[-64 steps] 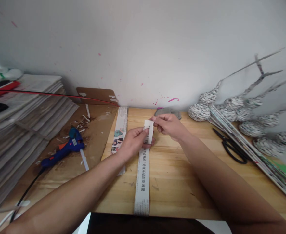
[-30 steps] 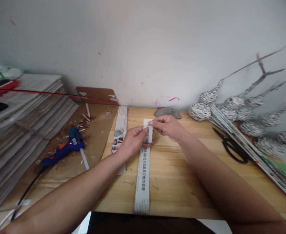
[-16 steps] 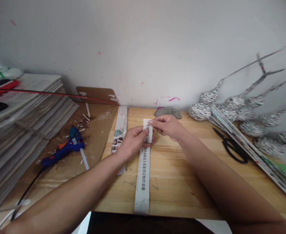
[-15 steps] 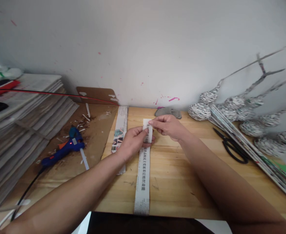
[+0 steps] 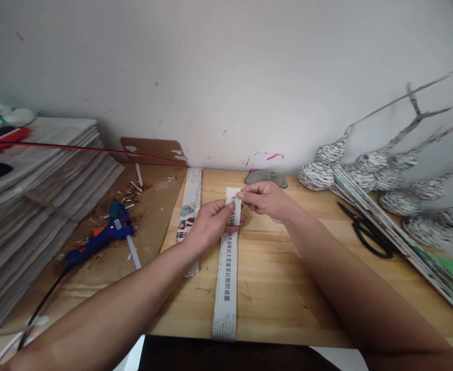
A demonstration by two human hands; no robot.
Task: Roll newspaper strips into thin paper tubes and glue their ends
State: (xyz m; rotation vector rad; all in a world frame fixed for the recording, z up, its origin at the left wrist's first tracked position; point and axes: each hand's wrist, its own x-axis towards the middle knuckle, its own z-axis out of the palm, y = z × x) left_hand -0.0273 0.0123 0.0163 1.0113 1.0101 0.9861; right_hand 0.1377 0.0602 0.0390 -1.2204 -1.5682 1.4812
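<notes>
A long newspaper strip (image 5: 226, 273) runs from the table's front edge up to both hands, its far end raised a little. My left hand (image 5: 214, 221) is closed on the strip, thumb on top and fingers beneath. At the strip's far right corner, my right hand (image 5: 263, 198) pinches the paper edge between thumb and fingertips. Left of the hands lie more newspaper strips (image 5: 193, 190), partly covered by my left forearm.
A blue glue gun (image 5: 103, 234) rests on brown cardboard (image 5: 153, 206) beside a newspaper stack (image 5: 56, 206). Black scissors (image 5: 365, 232), a bundle of paper sticks (image 5: 400, 242) and several woven paper gourds (image 5: 315, 176) are at right. A grey cloth-like piece (image 5: 265, 178) lies by the wall.
Almost nothing differs. The strip's far end looks slightly flatter between the hands, and both hands keep their hold in nearly the same place.
</notes>
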